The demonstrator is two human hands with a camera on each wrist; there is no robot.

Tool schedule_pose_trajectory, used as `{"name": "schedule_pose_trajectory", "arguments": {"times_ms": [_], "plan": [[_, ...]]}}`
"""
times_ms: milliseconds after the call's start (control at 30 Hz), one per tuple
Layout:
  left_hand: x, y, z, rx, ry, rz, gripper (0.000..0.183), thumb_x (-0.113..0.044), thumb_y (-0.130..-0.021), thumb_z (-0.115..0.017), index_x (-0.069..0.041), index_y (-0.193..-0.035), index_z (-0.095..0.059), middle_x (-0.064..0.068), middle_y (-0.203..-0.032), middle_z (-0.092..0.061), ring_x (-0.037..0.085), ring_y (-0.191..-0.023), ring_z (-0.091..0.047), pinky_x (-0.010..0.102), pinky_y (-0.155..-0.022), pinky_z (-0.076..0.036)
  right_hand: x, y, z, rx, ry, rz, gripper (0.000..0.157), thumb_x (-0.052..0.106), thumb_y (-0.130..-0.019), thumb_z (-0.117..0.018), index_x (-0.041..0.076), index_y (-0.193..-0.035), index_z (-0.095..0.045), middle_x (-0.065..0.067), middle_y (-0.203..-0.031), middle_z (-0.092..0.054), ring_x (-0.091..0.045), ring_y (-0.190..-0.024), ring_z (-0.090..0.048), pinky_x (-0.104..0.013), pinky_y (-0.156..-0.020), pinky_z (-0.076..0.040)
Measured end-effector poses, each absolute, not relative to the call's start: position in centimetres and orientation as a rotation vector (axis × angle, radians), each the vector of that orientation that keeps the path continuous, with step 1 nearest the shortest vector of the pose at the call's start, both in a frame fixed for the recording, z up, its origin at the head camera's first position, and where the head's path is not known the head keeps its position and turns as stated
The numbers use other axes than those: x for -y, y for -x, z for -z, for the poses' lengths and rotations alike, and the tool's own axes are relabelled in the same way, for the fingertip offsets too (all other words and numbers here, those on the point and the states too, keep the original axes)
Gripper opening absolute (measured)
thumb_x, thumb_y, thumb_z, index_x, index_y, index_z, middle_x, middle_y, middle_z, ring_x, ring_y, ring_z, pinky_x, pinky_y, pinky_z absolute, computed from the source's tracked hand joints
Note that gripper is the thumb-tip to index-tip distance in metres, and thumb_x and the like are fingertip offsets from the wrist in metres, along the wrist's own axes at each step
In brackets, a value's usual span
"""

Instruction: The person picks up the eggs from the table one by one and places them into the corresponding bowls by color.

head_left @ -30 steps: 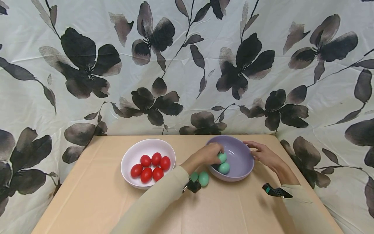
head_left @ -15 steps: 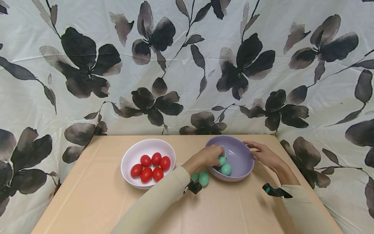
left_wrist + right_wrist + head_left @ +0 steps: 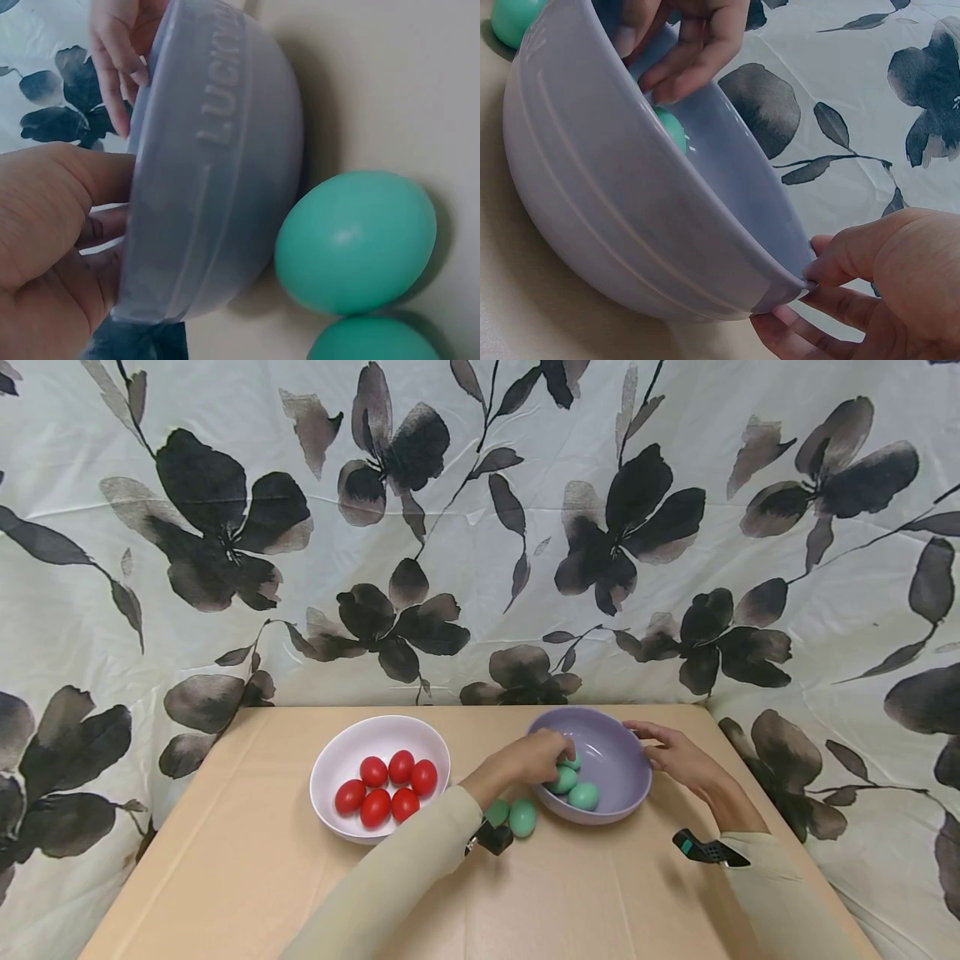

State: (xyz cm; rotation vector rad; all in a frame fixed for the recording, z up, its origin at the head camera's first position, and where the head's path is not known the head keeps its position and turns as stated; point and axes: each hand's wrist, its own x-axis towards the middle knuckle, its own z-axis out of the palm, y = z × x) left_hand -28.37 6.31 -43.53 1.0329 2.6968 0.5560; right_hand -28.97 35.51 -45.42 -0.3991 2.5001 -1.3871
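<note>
The left hand (image 3: 534,758) reaches over the near-left rim of a lavender bowl (image 3: 617,760), its fingers pointing down inside. Three mint-green eggs (image 3: 583,796) lie in that bowl, one right at the left fingertips. In the right wrist view the left hand (image 3: 682,52) hangs above a partly hidden green egg (image 3: 673,131), with fingers loosely bent. At the bowl's other side, the right hand (image 3: 885,292) pinches the rim between thumb and fingers. Two more green eggs (image 3: 522,818) sit on the table just outside the bowl, below the left wrist.
To the left stands a white-pink bowl (image 3: 327,777) holding several red eggs (image 3: 376,808), with the left forearm close to its right rim. A tan cloth covers the table (image 3: 225,860). Behind hangs a floral curtain (image 3: 480,552), close against the table's back edge.
Green eggs inside the lavender bowl have rolled apart, one shifting toward the near rim and another coming into view at the left fingertips. Both hands have stayed nearly in place.
</note>
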Motion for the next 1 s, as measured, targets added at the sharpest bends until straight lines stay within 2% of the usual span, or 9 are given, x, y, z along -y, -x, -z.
{"name": "schedule_pose_trajectory", "arguments": {"times_ms": [400,600,833,933,1000], "plan": [[-2.7,28.1,41.2,-2.659,-1.138,-0.824,0.042,0.006,-0.086,-0.063,-0.004,-0.126,-0.066,0.007,-0.126,-0.067,0.022,-0.114,-0.065,0.021,-0.095,-0.053,-35.2,28.5,45.2,-2.506,0.414,1.382,0.054,0.004,-0.102,-0.049,0.004,-0.155,-0.038,-0.028,-0.153,-0.042,-0.050,-0.131,-0.050,-0.059,-0.102,-0.051],[-0.4,27.4,40.7,-2.685,-1.175,-0.837,0.036,0.002,-0.088,-0.066,-0.001,-0.124,-0.067,0.010,-0.123,-0.067,0.024,-0.113,-0.064,0.029,-0.100,-0.052,-35.3,28.4,45.2,-2.507,0.412,1.385,0.054,0.006,-0.102,-0.050,0.004,-0.155,-0.039,-0.027,-0.153,-0.043,-0.049,-0.131,-0.051,-0.056,-0.102,-0.050],[1.8,27.0,41.0,-2.650,-1.147,-0.814,0.039,0.007,-0.085,-0.066,0.002,-0.124,-0.066,0.015,-0.121,-0.066,0.029,-0.108,-0.065,0.033,-0.096,-0.055,-35.3,28.3,45.3,-2.514,0.411,1.371,0.054,0.007,-0.103,-0.050,0.005,-0.155,-0.038,-0.027,-0.153,-0.043,-0.049,-0.130,-0.052,-0.061,-0.104,-0.048],[2.5,26.7,41.2,-2.608,-1.097,-0.824,0.041,0.009,-0.085,-0.066,0.001,-0.125,-0.066,0.016,-0.122,-0.066,0.030,-0.109,-0.065,0.036,-0.097,-0.056,-35.3,28.4,45.3,-2.517,0.407,1.368,0.054,0.007,-0.103,-0.050,0.005,-0.156,-0.038,-0.027,-0.153,-0.042,-0.050,-0.130,-0.052,-0.062,-0.104,-0.048],[2.9,26.4,41.3,-2.602,-1.072,-0.804,0.039,0.008,-0.087,-0.065,-0.001,-0.125,-0.066,0.015,-0.122,-0.066,0.027,-0.109,-0.065,0.034,-0.096,-0.056,-35.3,28.4,45.3,-2.516,0.403,1.367,0.054,0.007,-0.104,-0.049,0.005,-0.156,-0.037,-0.027,-0.154,-0.042,-0.050,-0.131,-0.051,-0.063,-0.104,-0.047]]}}
